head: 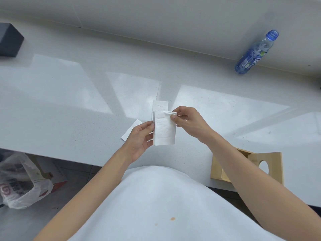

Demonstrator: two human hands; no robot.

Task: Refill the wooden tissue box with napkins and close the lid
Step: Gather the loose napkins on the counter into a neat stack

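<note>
A folded white napkin [164, 130] is held above the white counter between both hands. My left hand [139, 139] grips its left edge and lower side. My right hand [186, 121] pinches its top right corner. Two more white napkins lie flat on the counter: one [160, 105] just behind the held one, another [132, 130] partly hidden under my left hand. The wooden tissue box [218, 169] sits at the counter's near right edge, open, with its lid [271, 166] showing a round hole; my right forearm covers part of it.
A blue plastic bottle [257, 53] stands at the back right near the wall. A dark box [9, 40] sits at the far left. Below the counter edge on the floor are a plastic bag [20, 181] and a cardboard box [57, 178].
</note>
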